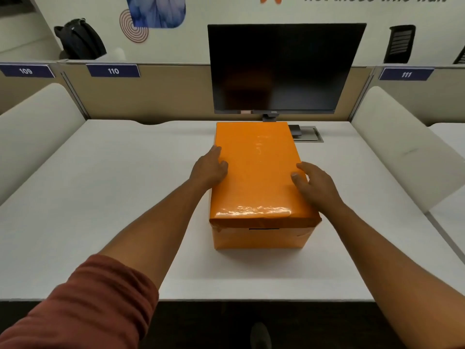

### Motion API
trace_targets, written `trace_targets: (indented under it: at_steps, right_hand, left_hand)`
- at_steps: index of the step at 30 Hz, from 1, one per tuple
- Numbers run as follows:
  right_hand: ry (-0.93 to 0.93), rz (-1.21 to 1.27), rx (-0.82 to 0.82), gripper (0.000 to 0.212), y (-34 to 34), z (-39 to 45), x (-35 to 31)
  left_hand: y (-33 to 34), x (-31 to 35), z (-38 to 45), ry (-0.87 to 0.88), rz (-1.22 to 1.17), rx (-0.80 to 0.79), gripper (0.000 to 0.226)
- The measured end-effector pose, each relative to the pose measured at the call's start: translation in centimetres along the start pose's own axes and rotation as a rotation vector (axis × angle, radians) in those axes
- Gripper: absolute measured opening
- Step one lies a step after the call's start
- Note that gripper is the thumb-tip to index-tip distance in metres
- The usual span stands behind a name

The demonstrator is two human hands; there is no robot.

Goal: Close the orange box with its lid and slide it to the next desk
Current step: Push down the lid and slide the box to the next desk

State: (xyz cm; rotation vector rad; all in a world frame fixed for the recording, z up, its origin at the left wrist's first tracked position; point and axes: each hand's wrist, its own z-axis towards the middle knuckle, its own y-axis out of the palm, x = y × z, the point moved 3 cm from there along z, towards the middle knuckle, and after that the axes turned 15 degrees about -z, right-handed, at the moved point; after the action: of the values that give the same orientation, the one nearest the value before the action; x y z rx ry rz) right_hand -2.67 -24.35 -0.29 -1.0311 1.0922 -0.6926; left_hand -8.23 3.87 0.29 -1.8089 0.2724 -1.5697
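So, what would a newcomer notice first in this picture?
The bright orange box in the middle of the white desk, lid on, with the left hand and right hand on its sides. Behind it stands a dark monitor.

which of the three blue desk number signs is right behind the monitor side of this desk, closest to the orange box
The sign reading 110, on the partition left of the monitor. Signs 109 and 111 sit beyond the side dividers, farther from the orange box.

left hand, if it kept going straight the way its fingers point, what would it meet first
The left hand lies along the left edge of the orange lid, fingers aimed away from the person. Straight on looks like bare desk, then the beige partition; depth is uncertain.
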Motion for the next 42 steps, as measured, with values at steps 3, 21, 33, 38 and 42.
trace_targets:
  at_steps: [3,21,33,38,42]
  right_hand:
    - [-0.054,-0.054,-0.060,0.058,0.2,3.6,-0.8]
    - [-0.109,0.064,-0.197,0.059,0.7,10.3,1.2]
    - [0.390,0.722,-0.541,0.077,4.4,6.1,5.9]
    - [0.327,0.708,-0.545,0.090,4.0,7.2,4.3]
    - [0.214,0.700,-0.510,0.075,3.9,8.6,1.4]
  left_hand:
    - [0.2,0.3,1.7,0.013,0.055,-0.027,0.059]
    - [1.2,-2.0,3.7,0.016,0.038,-0.029,0.063]
    - [1.8,-6.8,-0.6,-0.624,-0.810,-0.194,0.093]
    - [0.9,-6.6,-0.1,-0.624,-0.841,-0.146,0.097]
    - [-1.0,-6.2,0.1,-0.554,-0.931,-0.135,0.089]
